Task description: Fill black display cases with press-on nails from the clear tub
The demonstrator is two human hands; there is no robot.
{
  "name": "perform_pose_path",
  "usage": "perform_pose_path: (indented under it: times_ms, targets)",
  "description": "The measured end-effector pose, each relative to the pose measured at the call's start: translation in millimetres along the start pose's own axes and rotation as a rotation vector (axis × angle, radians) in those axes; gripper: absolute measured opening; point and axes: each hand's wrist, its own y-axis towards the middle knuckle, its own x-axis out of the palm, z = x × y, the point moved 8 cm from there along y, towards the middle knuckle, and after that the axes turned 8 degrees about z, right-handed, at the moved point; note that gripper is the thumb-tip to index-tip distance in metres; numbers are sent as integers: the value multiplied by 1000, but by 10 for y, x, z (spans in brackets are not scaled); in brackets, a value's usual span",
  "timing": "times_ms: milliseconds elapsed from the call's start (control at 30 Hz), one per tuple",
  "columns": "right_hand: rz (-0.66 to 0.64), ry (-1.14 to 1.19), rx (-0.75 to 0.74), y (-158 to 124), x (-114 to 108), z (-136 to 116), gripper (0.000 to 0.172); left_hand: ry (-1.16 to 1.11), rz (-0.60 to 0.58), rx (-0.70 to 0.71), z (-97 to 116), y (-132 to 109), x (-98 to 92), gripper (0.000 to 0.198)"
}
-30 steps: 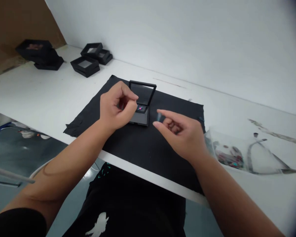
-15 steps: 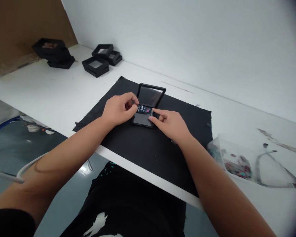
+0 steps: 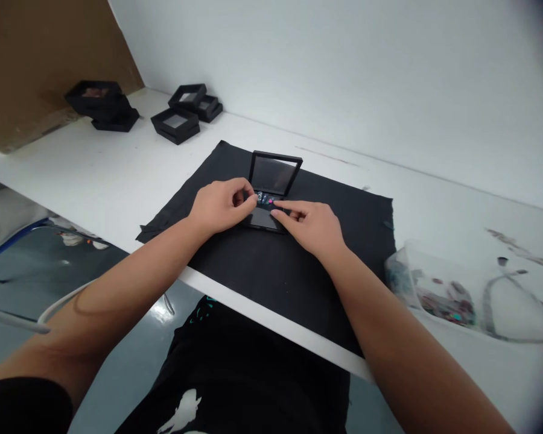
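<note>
A shallow black box (image 3: 265,228) stands on the black mat (image 3: 253,265), its lid (image 3: 276,175) with a clear window tilted up at the back. Small shiny pieces (image 3: 266,199), one with a pink spot, lie in a row in the rear part of the box; they look like false nails. At the left side of this row, the thumb and forefinger of my left hand (image 3: 221,205) are pinched together; what is between them is too small to tell. From the right, my right hand (image 3: 312,224) reaches over the box, thumb and forefinger stretched out slightly apart near the row's right end.
Several black window boxes (image 3: 176,123) are stacked at the back, with another stack (image 3: 102,102) farther left. On the right stands a clear plastic tub (image 3: 443,295) holding small colourful pieces. The white table (image 3: 271,319) ends just in front of my body.
My right fingertips have shifted from the box's right edge inward, to the left over the row. The left pinch has moved slightly right and down, covering some of the left pieces.
</note>
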Motion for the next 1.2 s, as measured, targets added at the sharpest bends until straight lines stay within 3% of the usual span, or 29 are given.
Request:
perform_pose_path:
  times_ms: [367, 767, 933, 1100, 1200]
  targets:
    - [39, -14, 40, 17, -13, 1, 38, 18, -30, -5, 8, -2, 25, 22]
    - [142, 47, 85, 17, -68, -41, 22, 53, -66, -17, 9, -11, 66, 20]
    - [128, 46, 90, 16, -70, -49, 27, 82, -87, -26, -12, -14, 89, 24]
    - [117, 53, 66, -7, -80, -93, 43, 95, -106, -40, -27, -18, 102, 24]
    - [142, 105, 62, -15, -104, -73, 41, 99, -112, -49, -24, -20, 100, 23]
